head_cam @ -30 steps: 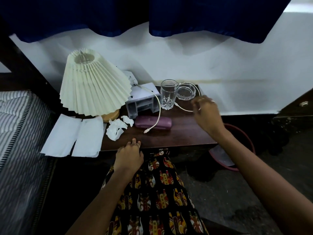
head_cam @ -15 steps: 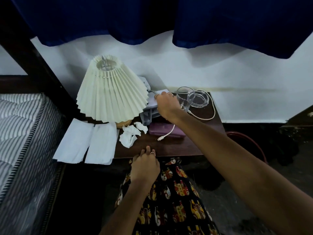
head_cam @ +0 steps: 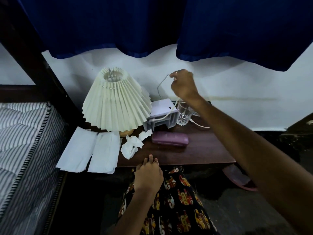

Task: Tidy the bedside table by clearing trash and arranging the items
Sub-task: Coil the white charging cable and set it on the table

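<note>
Dark polished wood table (head_cam: pixel 199 153), cut-glass tumbler (head_cam: pixel 183 115), crumpled paper (head_cam: pixel 131 146)

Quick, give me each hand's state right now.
Left hand: open, holding nothing, fingertips at the table edge.
Right hand: closed on the white cable, lifted above the table.

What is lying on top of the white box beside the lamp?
A white cable runs across the white box, lifted by the right hand. The lamp shade hides the box's left end.

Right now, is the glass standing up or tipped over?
Standing up. The glass sits on its base on the table, rim up, beside the white box.
</note>
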A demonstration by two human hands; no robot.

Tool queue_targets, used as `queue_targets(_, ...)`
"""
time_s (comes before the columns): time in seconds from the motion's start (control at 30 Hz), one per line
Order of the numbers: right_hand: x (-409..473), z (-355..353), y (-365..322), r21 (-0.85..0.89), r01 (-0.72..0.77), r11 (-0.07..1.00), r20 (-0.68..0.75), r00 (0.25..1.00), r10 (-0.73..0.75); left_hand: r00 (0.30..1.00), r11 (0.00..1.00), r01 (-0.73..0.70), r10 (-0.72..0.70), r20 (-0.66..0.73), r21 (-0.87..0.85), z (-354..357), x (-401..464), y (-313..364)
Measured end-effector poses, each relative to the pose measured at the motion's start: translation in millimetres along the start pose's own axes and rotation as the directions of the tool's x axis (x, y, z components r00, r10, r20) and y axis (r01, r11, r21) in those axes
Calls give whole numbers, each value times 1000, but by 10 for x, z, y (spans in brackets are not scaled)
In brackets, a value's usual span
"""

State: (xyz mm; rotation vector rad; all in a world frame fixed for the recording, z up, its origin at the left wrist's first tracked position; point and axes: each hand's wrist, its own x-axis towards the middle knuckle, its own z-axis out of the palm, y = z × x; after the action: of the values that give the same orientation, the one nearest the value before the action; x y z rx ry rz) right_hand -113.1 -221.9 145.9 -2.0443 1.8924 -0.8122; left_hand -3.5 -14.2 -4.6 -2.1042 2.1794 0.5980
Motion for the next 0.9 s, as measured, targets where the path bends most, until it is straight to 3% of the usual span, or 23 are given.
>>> queue_targets(0.3, 12, -1152, 310, 343, -94, 935, -283, 938, 198, 1000, 1000, 0, 1, 17, -4, 7, -34, 5)
queue_targets(0.53, -389, -1985, 641, 545, -126, 829, -385, 841, 381, 999, 999, -33, 33, -22, -31, -47, -169, -8)
queue_targets(0.77, -1043, -2557, 535, 666, -17, 746, -422, 815, 396, 997, 985, -55, 44, -67, -162, -218, -441, 161)
queue_targets(0.9, -1468, -2791, 328, 762, 68, 644, -423, 806, 415, 974, 934, -209, 172, -149, -289, -442, -559, 460)
